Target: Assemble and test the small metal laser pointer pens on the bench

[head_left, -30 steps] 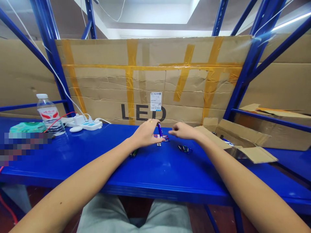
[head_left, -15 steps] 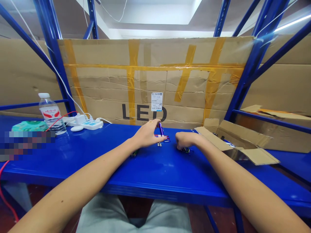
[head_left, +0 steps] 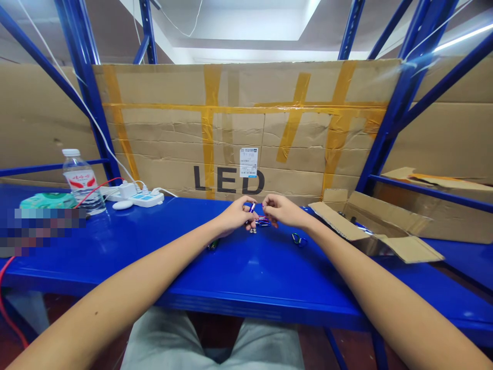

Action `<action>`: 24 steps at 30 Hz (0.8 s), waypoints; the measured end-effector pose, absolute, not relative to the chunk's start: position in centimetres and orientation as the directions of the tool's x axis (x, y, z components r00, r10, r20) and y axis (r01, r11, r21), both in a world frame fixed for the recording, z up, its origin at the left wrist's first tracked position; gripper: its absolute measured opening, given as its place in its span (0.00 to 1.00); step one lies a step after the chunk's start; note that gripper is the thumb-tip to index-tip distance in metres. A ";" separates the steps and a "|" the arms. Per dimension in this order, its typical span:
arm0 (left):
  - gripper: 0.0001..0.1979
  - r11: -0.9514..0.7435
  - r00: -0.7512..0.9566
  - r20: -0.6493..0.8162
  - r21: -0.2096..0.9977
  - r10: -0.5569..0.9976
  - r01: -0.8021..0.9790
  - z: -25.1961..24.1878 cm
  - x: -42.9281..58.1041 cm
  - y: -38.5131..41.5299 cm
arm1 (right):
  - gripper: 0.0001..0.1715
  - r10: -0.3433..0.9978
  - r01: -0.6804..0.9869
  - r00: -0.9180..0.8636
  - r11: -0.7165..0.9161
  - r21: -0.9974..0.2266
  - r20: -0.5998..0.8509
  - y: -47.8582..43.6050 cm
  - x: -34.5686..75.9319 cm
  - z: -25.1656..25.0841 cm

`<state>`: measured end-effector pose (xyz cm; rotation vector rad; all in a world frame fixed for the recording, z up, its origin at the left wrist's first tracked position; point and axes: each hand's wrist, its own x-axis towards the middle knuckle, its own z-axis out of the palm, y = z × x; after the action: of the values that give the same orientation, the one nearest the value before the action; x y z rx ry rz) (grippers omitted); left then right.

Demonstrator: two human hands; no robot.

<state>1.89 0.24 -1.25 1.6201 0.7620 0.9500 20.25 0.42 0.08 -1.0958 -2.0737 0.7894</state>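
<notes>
Closed around a small shiny purple-blue metal tube [head_left: 251, 207], my left hand [head_left: 235, 215] holds it tilted above the table. My right hand [head_left: 283, 210] faces it a short way to the right, fingers pinched together; whatever they hold is too small to make out. Several similar blue and reddish tubes [head_left: 263, 221] lie on the table between and just behind the hands. Small round silver pieces [head_left: 253, 230] sit below my left fingers. Carabiner-like clips [head_left: 298, 240] lie to the right, under my right wrist. Dark small pieces [head_left: 212, 245] are partly hidden by my left forearm.
An open cardboard box [head_left: 379, 221] with blue and dark items stands on the right of the blue table [head_left: 246, 277]. At the left are a water bottle [head_left: 81, 180], a green packet [head_left: 48, 201] and a white power strip [head_left: 146, 198]. A large cardboard sheet [head_left: 173, 139] stands behind.
My right hand has left the clips on the table and moved up and left, close to my left hand. My left hand has tilted the tube and turned slightly inward.
</notes>
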 end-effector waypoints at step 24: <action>0.09 -0.342 0.135 0.347 0.938 0.928 -0.058 -1.1 1.6 1.3 | 0.20 0.616 0.585 -0.532 0.764 -0.273 0.582 -0.2 17.3 -2.9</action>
<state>1.55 1.31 -1.13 1.5005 0.8891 1.3642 17.29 -0.21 -2.86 -0.8924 -2.2758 0.0583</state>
